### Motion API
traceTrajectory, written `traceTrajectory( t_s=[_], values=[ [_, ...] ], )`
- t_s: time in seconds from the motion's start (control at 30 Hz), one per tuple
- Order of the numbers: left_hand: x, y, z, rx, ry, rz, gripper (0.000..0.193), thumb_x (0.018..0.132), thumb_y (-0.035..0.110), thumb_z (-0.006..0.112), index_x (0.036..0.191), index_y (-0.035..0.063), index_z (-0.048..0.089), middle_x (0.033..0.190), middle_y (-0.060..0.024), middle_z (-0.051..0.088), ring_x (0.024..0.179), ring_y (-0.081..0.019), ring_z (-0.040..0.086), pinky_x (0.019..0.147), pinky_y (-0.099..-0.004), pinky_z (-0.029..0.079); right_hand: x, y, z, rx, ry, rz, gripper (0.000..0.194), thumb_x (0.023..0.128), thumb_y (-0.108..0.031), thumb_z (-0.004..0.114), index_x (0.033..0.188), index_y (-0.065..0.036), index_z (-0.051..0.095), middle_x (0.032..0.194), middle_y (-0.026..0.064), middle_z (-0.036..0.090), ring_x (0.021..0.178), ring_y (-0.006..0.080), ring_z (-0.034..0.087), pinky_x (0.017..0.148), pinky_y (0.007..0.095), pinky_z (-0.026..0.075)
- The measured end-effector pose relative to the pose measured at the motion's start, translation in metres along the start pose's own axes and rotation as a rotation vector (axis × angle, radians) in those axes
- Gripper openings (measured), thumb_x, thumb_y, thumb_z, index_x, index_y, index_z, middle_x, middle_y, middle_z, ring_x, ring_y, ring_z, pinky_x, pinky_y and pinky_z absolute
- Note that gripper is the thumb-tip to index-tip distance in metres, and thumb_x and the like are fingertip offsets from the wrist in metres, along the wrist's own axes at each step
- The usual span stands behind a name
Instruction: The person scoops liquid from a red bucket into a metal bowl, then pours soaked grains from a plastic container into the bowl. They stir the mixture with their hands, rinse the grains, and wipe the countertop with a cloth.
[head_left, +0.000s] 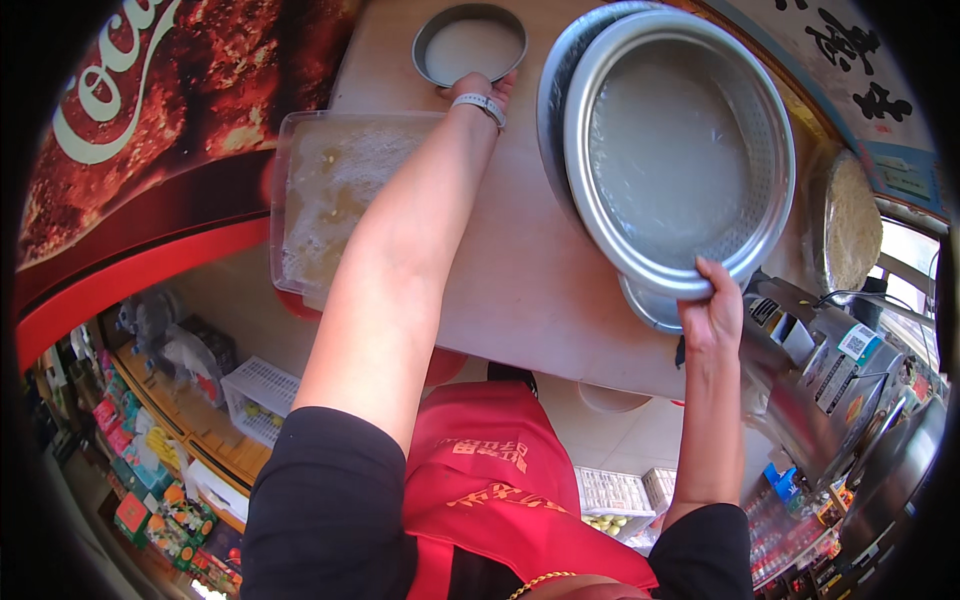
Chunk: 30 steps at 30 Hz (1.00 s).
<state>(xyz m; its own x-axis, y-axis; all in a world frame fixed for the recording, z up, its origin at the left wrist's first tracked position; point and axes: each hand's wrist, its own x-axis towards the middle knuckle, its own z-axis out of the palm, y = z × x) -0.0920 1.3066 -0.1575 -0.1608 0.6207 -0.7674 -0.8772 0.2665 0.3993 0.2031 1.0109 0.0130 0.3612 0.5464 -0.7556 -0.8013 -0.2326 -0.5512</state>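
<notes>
My left hand (484, 88), with a watch on its wrist, reaches to the far side of the table. Its thumb lies over the near rim of a shallow round metal pan (430, 61), which has a smooth whitish layer inside. At the right, my right hand (712, 311) grips the near rim of a large aluminium steamer pot (581, 150), thumb on top and fingers mostly hidden underneath. Small perforations line the pot's inner wall; whether its cloudy grey bottom is liquid or bare metal, I cannot tell. Beneath and behind it shows a wide metal basin (553, 124).
Left on the tabletop (517, 300), a clear plastic tub (279, 202) holds frothy, brownish liquid. A large stainless-steel appliance (825, 360) stands right of the table, near a round plastic-wrapped tan item (853, 221). White plastic crates (262, 390) and a red drinks panel (187, 150) flank me.
</notes>
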Motion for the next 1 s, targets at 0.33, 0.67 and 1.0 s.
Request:
traceTrajectory(
  t_s=[0.33, 0.67, 1.0],
  values=[
    [-0.200, 0.063, -0.004, 0.475, -0.271, 0.093, 0.050, 0.091, -0.010, 0.032, 0.136, 0.0101, 0.031, 0.124, -0.0242, 0.051, 0.099, -0.0379, 0.064, 0.073, -0.0403, 0.063, -0.147, 0.038, -0.080, -0.092, 0.083, 0.024, 0.044, 0.079, 0.011, 0.057, 0.122, 0.002, 0.050, 0.113, 0.0110, 0.059, 0.105, 0.0258, 0.060, 0.099, 0.0401, 0.049],
    [-0.381, 0.199, -0.143, 0.644, -0.472, 0.091, 0.025, 0.094, -0.002, 0.041, 0.118, -0.0108, 0.043, 0.121, -0.0235, 0.055, 0.100, -0.0374, 0.065, 0.074, -0.0352, 0.063, -0.286, 0.160, -0.191, -0.024, 0.071, 0.094, 0.039, 0.080, 0.011, 0.057, 0.118, 0.002, 0.053, 0.108, 0.0097, 0.061, 0.103, 0.0237, 0.061, 0.096, 0.0404, 0.051],
    [-0.533, 0.297, -0.342, 0.921, -0.344, 0.033, 0.027, 0.095, 0.002, 0.044, 0.121, -0.0015, 0.038, 0.120, -0.0188, 0.053, 0.099, -0.0303, 0.064, 0.071, -0.0317, 0.063, -0.382, 0.283, -0.293, 0.067, 0.148, 0.170, 0.033, 0.081, 0.010, 0.060, 0.113, 0.004, 0.055, 0.105, 0.0124, 0.063, 0.098, 0.0270, 0.063, 0.095, 0.0440, 0.052]
  ],
)
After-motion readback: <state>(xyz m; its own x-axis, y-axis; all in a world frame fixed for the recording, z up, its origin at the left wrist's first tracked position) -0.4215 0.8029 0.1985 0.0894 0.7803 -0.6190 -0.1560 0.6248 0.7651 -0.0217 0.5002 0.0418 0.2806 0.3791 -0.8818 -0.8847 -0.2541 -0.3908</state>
